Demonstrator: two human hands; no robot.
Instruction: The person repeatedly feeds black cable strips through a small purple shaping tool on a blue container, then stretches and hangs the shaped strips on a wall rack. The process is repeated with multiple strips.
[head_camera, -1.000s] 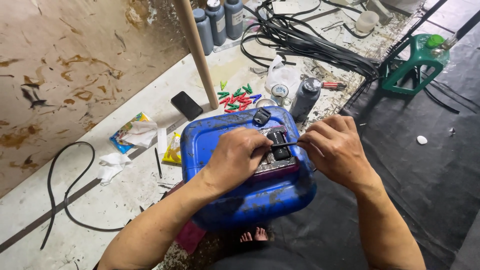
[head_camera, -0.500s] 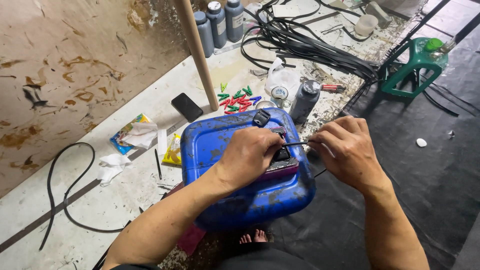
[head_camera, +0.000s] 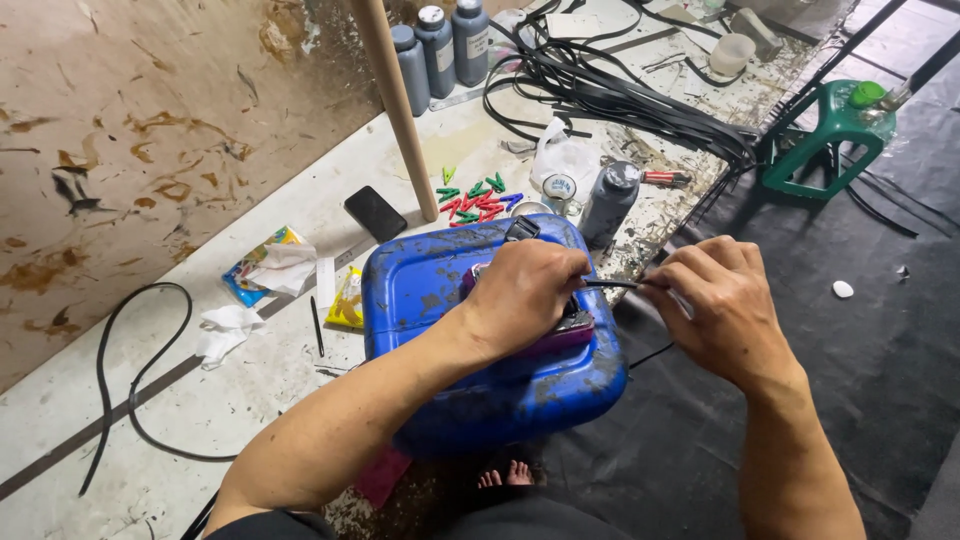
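A blue plastic jerrycan (head_camera: 430, 290) lies on its side in front of me, smeared with dirt. My left hand (head_camera: 525, 295) presses down on a small purple and black device (head_camera: 572, 328) on top of the can. To the right of the can, my right hand (head_camera: 720, 305) pinches a thin black strap (head_camera: 610, 285) that runs from the device to its fingers. The device is mostly hidden under my left hand. My toes (head_camera: 505, 475) show below the can.
A wooden pole (head_camera: 395, 100) stands behind the can. Coloured clips (head_camera: 475, 197), a black phone (head_camera: 375, 213), a dark bottle (head_camera: 605, 200), three grey bottles (head_camera: 440, 45), a bundle of black straps (head_camera: 620, 95), a green stool (head_camera: 825, 135), snack wrappers (head_camera: 265, 265) and a loose black cable (head_camera: 120, 370) lie around.
My right hand has drawn away to the right, pulling the black strap out from the device. My left hand stays pressed on the device.
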